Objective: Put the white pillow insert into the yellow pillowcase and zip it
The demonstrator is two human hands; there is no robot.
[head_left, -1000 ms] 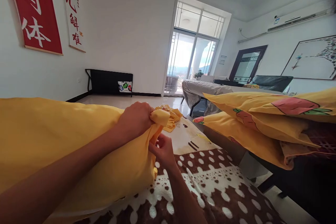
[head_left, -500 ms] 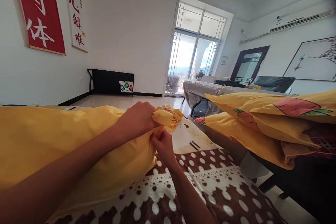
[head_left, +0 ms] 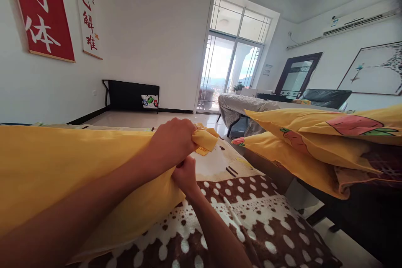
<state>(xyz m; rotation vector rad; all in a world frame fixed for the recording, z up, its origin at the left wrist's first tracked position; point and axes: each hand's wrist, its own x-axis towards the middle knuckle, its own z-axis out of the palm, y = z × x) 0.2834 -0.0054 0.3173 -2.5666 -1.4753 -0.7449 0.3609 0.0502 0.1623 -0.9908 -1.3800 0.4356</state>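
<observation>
Yellow cloth (head_left: 63, 155), one: I view it at left and near, lying over the brown-and-white dotted blanket (head_left: 266, 209). Left hand (head_left: 174, 140): clenched on the cloth's right end, a fold jutting out beyond. Right hand (head_left: 186, 176): just below, pinching the edge, fingertips hidden. Carrot-printed yellow fabric (head_left: 317, 155): layered, at right.
</observation>
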